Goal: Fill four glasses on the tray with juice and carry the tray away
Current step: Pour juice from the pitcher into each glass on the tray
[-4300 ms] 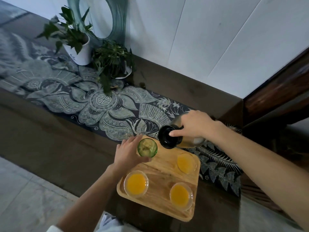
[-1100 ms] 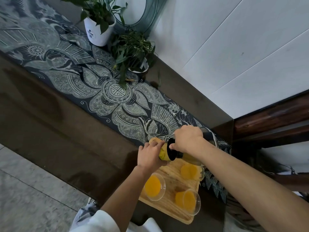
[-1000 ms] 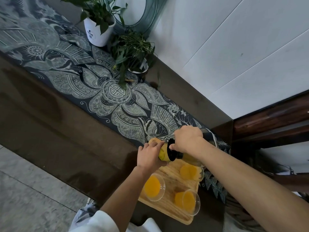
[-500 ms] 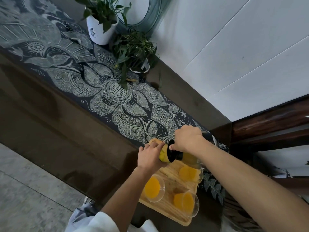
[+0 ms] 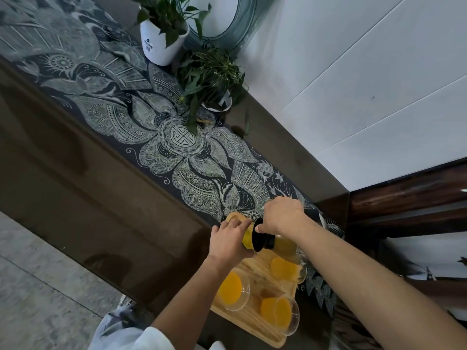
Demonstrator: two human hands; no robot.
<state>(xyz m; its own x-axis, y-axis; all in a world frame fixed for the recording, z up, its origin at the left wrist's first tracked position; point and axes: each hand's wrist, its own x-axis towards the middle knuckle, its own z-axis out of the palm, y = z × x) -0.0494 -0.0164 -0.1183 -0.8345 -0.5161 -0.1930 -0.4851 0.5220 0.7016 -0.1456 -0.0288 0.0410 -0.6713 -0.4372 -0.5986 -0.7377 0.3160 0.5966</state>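
Dark runner (image 5: 177, 152): white pot (image 5: 158, 44) label unreadable; L hand (image 5: 228, 239) fingers grip glass (image 5: 247, 238), R hand (image 5: 281, 218) fingers grip bottle (image 5: 275, 242)

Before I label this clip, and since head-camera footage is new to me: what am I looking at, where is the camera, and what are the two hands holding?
There is no machine here. One wide-angle camera worn on a person's head looks down at their bare hands. The right hand tips a black-collared juice bottle toward a glass that the left hand steadies. That glass stands on a wooden tray with three more glasses holding orange juice. The tray lies on a dark table with a patterned runner and two potted plants.
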